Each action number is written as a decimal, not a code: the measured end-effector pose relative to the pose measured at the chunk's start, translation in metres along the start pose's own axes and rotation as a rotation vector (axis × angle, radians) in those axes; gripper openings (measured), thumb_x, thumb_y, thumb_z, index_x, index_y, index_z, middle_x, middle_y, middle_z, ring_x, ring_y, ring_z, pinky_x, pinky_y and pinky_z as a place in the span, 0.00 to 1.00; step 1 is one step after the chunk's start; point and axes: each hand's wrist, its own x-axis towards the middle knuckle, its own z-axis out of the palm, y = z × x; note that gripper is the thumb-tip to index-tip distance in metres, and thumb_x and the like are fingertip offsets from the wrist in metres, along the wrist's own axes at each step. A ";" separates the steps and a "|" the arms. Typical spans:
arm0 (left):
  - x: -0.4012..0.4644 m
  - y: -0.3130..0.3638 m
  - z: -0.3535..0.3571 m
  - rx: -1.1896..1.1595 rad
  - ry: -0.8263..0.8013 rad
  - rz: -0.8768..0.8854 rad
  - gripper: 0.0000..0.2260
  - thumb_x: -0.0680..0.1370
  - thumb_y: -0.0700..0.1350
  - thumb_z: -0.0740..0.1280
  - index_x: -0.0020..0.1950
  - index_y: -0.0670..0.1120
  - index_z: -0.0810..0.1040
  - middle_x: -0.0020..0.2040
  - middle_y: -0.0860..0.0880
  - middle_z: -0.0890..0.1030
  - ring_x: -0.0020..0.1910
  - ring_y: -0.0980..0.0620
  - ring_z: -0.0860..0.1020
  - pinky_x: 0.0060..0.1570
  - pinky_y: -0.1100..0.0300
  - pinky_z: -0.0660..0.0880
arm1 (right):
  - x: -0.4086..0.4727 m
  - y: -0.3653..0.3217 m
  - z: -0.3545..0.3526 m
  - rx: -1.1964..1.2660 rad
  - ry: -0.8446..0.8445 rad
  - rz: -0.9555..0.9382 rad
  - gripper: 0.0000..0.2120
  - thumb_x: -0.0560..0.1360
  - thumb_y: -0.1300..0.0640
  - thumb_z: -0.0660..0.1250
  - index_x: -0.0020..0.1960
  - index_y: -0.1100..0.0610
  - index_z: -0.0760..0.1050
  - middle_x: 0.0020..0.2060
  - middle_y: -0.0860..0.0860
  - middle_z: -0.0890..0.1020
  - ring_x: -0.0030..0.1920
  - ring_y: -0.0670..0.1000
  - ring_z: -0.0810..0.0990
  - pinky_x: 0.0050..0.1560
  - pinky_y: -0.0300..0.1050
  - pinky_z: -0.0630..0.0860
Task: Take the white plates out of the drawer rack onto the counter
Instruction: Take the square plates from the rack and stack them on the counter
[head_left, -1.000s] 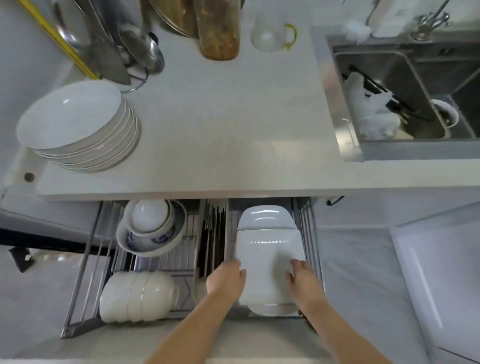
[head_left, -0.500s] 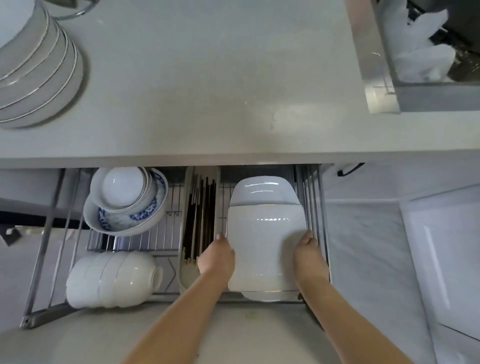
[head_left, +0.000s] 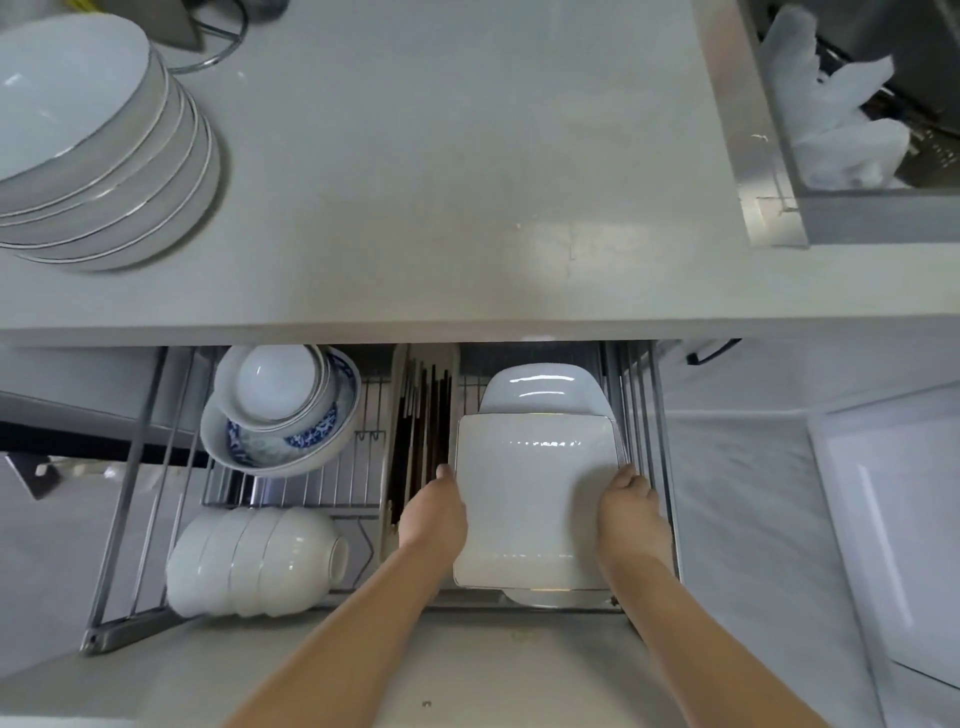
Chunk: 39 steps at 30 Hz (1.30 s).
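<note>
A stack of square white plates (head_left: 532, 493) lies in the right part of the open drawer rack (head_left: 127, 488), under the counter (head_left: 441, 171) edge. My left hand (head_left: 434, 512) grips the stack's left edge and my right hand (head_left: 631, 506) grips its right edge, fingers curled under. Another white dish (head_left: 540, 387) lies behind the stack, and a rim of one more shows below its near edge. A stack of round white plates (head_left: 98, 140) stands on the counter at the far left.
In the rack's left part sit a blue-patterned bowl (head_left: 280, 431) with small bowls inside and a row of white bowls (head_left: 254, 561) on their sides. Dark chopsticks (head_left: 423, 431) fill the middle slot. The sink (head_left: 857, 119) with white gloves is at the upper right.
The view has dropped closer to the drawer. Both hands have spread from the plate's top face to its left and right edges and now grip the stack.
</note>
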 end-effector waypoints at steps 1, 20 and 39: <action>-0.003 -0.003 -0.006 -0.021 0.010 -0.007 0.20 0.79 0.35 0.56 0.71 0.39 0.60 0.50 0.40 0.81 0.47 0.44 0.81 0.44 0.52 0.79 | -0.004 -0.003 -0.006 0.024 0.002 0.003 0.25 0.77 0.69 0.55 0.72 0.67 0.54 0.67 0.60 0.67 0.67 0.57 0.69 0.59 0.48 0.75; -0.116 -0.104 -0.124 -0.745 0.275 0.050 0.12 0.78 0.42 0.64 0.61 0.47 0.72 0.49 0.52 0.79 0.40 0.60 0.76 0.36 0.66 0.69 | -0.133 -0.033 -0.117 1.196 -0.103 -0.101 0.15 0.75 0.68 0.62 0.59 0.54 0.76 0.45 0.61 0.83 0.47 0.65 0.81 0.37 0.47 0.80; -0.053 -0.095 -0.277 -1.341 0.288 0.071 0.16 0.79 0.35 0.61 0.66 0.43 0.75 0.58 0.44 0.81 0.52 0.48 0.78 0.57 0.54 0.74 | -0.077 -0.134 -0.249 1.267 0.113 -0.125 0.15 0.72 0.63 0.68 0.59 0.61 0.77 0.44 0.56 0.81 0.42 0.60 0.80 0.52 0.57 0.80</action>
